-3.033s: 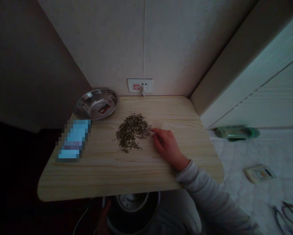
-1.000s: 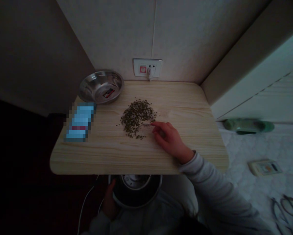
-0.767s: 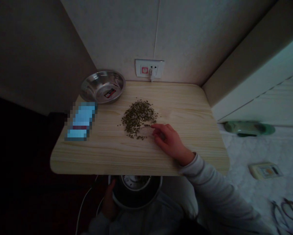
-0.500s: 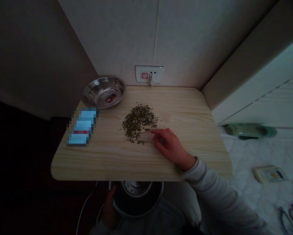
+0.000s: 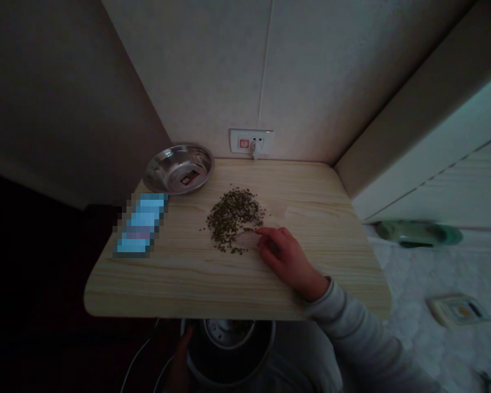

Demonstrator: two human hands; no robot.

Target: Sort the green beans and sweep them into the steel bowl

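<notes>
My right hand is closed on a thin, translucent flat piece, which looks like plastic. Its far end lies at the lower right of a spread of small dark green grains or seeds on the wooden tabletop. Below the table's near edge, my left hand grips the left side of a dark, deep pot. Inside the pot is a metal bowl-like part, partly hidden by the tabletop. Deep shadow hides most of my left fingers.
A shiny steel bowl stands at the table's back left, with a blurred phone in front of it. A plug sits in the wall socket. To the right lie a green bottle-like thing and a pale box.
The view has tilted up a little, so everything sits lower in the picture. Against the pile, my right hand and the translucent piece have barely moved.
</notes>
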